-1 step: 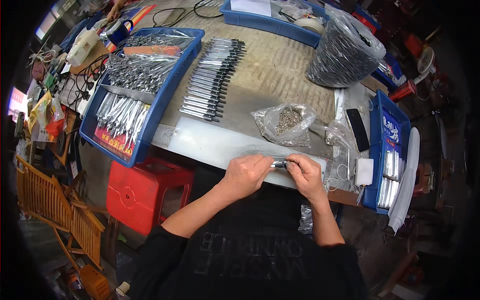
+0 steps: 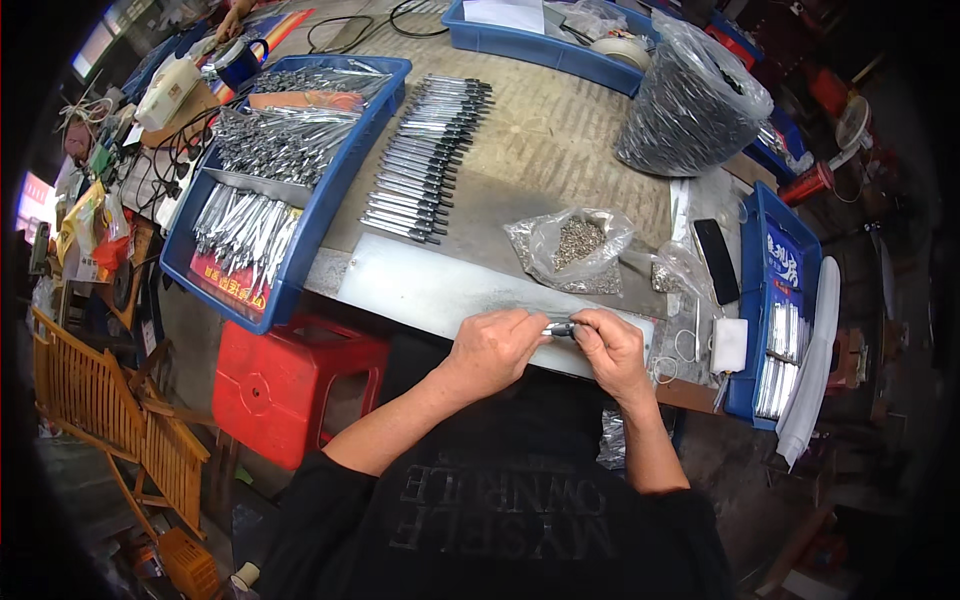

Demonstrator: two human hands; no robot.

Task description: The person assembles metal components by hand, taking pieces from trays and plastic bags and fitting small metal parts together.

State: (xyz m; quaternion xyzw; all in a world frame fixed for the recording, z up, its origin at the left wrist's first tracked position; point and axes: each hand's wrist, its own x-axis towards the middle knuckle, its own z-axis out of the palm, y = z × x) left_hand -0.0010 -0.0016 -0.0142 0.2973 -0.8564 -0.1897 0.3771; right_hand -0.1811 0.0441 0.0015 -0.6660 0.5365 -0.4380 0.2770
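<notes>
Both my hands are closed on a slim silver metal rod with a black end (image 2: 562,329), just over the near edge of a white board (image 2: 430,280). My left hand (image 2: 495,350) grips the silver part, most of which its fingers hide. At the black end, my right hand (image 2: 612,350) pinches with thumb and fingertips. Beyond the board lies a clear plastic bag (image 2: 530,240) of small metal parts (image 2: 578,240). Similar silver rods with black ends (image 2: 425,160) lie side by side in a long row to the left of it.
At left stands a blue tray (image 2: 335,190) of silver rods, with a red stool (image 2: 262,390) below. A bag of black parts (image 2: 690,105) sits at the back right. A phone (image 2: 715,260) and another blue tray (image 2: 745,350) are on the right. A wooden folding chair (image 2: 110,400) stands lower left.
</notes>
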